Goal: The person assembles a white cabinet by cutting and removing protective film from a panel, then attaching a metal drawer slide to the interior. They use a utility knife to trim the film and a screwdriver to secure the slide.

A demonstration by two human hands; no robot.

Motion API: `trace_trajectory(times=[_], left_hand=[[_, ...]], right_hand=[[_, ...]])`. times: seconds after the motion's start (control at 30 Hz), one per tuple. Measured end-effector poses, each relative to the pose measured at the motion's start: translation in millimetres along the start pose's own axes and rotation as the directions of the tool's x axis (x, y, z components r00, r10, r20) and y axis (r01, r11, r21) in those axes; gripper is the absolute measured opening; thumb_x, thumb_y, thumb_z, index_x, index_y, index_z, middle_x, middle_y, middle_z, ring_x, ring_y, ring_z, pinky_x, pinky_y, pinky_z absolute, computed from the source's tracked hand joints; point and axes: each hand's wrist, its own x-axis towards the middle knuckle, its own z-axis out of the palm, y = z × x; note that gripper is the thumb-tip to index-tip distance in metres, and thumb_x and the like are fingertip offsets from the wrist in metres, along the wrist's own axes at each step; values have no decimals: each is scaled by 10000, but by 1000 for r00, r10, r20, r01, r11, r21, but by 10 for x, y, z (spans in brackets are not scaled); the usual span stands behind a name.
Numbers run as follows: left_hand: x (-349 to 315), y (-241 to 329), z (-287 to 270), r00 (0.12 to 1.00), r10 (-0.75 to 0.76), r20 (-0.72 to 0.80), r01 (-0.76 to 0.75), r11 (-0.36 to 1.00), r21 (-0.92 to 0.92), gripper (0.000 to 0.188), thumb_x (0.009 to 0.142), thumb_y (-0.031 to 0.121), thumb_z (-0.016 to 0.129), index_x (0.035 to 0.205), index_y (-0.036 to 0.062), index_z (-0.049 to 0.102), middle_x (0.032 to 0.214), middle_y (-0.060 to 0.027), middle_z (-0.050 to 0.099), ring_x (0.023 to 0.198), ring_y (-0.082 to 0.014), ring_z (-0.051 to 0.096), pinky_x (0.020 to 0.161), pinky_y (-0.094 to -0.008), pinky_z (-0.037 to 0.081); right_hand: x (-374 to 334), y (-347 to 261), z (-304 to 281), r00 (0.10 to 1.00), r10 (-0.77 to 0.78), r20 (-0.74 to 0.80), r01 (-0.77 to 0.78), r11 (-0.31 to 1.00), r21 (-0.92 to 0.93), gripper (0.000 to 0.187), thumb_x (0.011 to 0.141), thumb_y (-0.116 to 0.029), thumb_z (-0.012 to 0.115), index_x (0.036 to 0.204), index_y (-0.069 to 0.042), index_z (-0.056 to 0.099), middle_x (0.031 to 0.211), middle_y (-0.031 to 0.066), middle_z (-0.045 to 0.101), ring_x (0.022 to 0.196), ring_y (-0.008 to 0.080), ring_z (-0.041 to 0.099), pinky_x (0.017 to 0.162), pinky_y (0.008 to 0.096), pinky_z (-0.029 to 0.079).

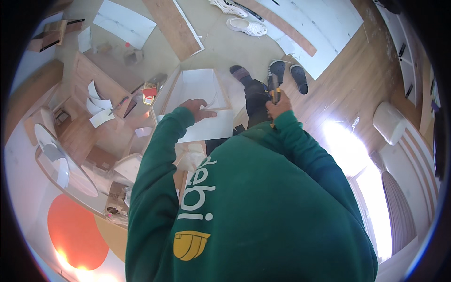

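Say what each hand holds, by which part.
Right hand: a tool, by its yellow handle. Left hand: touching the white box at its near edge; grip unclear.

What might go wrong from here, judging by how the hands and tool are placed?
First, the yellow-and-dark hand tool in the right hand appears close to the dark-trousered leg, so a slip might catch it; its tip is too blurred to identify.

Second, the left hand is at the near edge of the open white box; if that hold is loose, the box could shift.
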Motion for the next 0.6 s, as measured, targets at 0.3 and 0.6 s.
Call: trace_trajectory(times=[0.3, 0.6], left_hand=[[-86, -199, 468, 866, -51, -497, 17, 997, -72, 459, 977, 390, 355, 961, 22, 628, 973, -244, 645, 890, -449, 605, 844, -523, 464], [-150, -262, 487, 675, -409, -614, 23, 844, -536, 542, 954, 425, 324, 906, 12, 672, 946, -250, 659, 929, -457, 604, 863, -500, 457]], right_hand=[[35, 27, -1068, 975, 143, 171, -179, 960, 214, 293, 831, -179, 686, 1030, -56, 510, 779, 89, 616, 464, 136, 536, 407, 304, 493], [-421, 198, 180, 909, 115, 400, -144, 989, 42, 399, 810, -264, 740, 1034, -23, 515, 734, 74, 585, 466, 135, 547, 397, 307, 493]])
